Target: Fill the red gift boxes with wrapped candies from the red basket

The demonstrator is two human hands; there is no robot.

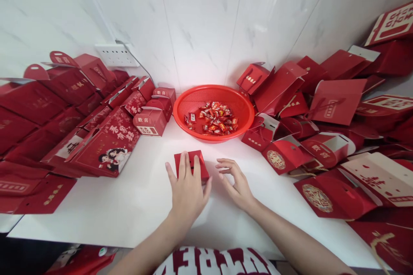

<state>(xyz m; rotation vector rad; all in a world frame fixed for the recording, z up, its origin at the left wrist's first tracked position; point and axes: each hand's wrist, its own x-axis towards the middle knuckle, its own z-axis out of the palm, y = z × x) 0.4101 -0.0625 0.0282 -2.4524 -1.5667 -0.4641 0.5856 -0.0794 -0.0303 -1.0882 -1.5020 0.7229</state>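
Note:
A small red gift box (203, 166) sits on the white table (142, 206) in front of me. My left hand (186, 193) lies over its top with the fingers spread and stretched out, covering much of the box. To the right of the box, my right hand (238, 187) hovers apart from it, fingers loosely bent and holding nothing. Behind the box stands a red plastic basket (213, 138) with wrapped candies (219, 120) heaped inside.
Red gift boxes (93, 154) stand in rows on the left. More red boxes (337, 99) are piled loosely on the right, some with open flaps. A power strip (116, 55) with a cable is at the tiled wall (200, 21).

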